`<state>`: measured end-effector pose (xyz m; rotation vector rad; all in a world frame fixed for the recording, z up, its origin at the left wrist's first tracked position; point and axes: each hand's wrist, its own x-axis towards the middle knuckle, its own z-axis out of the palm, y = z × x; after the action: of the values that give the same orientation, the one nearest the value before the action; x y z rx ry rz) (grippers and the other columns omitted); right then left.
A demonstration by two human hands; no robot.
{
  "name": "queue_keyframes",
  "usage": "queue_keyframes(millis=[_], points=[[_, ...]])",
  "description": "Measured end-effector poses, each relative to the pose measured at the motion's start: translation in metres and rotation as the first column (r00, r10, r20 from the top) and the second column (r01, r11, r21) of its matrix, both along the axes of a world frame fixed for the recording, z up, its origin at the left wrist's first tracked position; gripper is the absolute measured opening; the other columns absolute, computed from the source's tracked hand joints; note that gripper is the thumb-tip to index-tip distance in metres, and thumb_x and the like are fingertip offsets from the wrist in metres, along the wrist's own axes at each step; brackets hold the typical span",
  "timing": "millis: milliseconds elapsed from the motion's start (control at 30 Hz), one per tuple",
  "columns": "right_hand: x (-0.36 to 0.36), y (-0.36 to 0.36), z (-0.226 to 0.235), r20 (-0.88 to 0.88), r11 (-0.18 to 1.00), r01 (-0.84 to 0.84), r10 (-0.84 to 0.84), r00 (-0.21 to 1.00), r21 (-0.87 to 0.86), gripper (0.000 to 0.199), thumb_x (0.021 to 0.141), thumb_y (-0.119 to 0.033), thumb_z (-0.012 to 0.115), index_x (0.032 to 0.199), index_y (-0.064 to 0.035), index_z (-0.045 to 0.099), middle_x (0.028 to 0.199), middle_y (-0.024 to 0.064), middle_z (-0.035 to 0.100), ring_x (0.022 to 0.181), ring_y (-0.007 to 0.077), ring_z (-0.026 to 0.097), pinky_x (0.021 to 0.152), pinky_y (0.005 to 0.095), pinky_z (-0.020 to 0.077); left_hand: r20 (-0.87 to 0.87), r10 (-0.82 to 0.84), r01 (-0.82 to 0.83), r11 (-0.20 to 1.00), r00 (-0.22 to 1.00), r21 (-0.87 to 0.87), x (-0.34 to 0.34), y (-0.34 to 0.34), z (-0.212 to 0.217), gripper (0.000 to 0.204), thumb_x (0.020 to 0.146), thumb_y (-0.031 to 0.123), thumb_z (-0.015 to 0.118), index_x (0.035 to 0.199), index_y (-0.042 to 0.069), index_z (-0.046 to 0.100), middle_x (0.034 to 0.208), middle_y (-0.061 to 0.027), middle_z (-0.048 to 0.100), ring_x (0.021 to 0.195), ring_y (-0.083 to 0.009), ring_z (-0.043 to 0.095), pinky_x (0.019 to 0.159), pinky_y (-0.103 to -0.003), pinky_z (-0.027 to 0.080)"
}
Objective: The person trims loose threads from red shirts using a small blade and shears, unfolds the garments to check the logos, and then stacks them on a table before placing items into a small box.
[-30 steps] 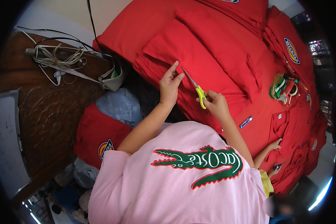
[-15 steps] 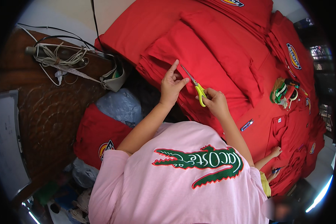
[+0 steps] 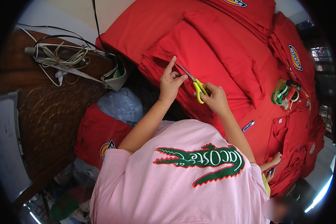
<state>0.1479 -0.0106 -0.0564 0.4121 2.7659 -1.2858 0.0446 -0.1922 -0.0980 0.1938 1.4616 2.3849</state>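
In my right hand (image 3: 215,98) is a pair of scissors (image 3: 190,75) with yellow handles, its narrow blades pointing up and left over red fabric. My left hand (image 3: 171,83) is just left of the blade tips. Its index finger points up and its thumb stretches toward the scissors, while the other fingers curl in; nothing plain shows between them. Beneath both hands lies a folded red garment (image 3: 212,59), layered on a larger spread of red cloth. Whether the left fingers touch the cloth is hard to see.
Right of my arm lie a small blue cutter-like tool (image 3: 248,125) and a cluster of tape rolls (image 3: 283,93). Another person's hand (image 3: 276,159) works on red garments at lower right. Coiled cable (image 3: 59,59) rests on a carved wooden surface; a plastic bag (image 3: 121,106) sits left.
Both hands have shifted slightly up, the right one also a little left with the scissors. The scissor handles look a little further apart. The other person's hand has moved slightly.
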Motion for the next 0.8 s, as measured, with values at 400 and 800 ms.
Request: queue_keyframes(millis=[400,800], points=[[-0.003,-0.011,-0.015,0.052,0.998,0.033,-0.030,0.998,-0.057,0.028,0.085,-0.021,0.084,0.094,0.0025,0.071,0.059,0.0054,0.054,0.054,0.0093,0.043,0.052,0.0311,0.0354,0.032,0.116,-0.113,0.989,0.993,-0.094,-0.019,-0.006,-0.029,0.076,0.087,-0.013,0.070,0.156,0.007,0.046,0.102,0.0035,0.061,0.083,-0.0029,0.052,0.078,-0.019,0.050],[-0.024,-0.023,-0.002,0.048,0.998,0.035,-0.037,0.998,0.050,0.026,0.085,-0.025,0.079,0.089,-0.0001,0.070,0.059,0.0144,0.059,0.051,0.0256,0.058,0.053,0.0372,0.0436,0.079,-0.041,0.040,0.999,0.996,0.010,-0.031,-0.020,-0.008,0.088,0.085,-0.016,0.070,0.161,0.005,0.033,0.124,-0.0021,0.059,0.087,-0.0055,0.056,0.085,-0.020,0.052]])
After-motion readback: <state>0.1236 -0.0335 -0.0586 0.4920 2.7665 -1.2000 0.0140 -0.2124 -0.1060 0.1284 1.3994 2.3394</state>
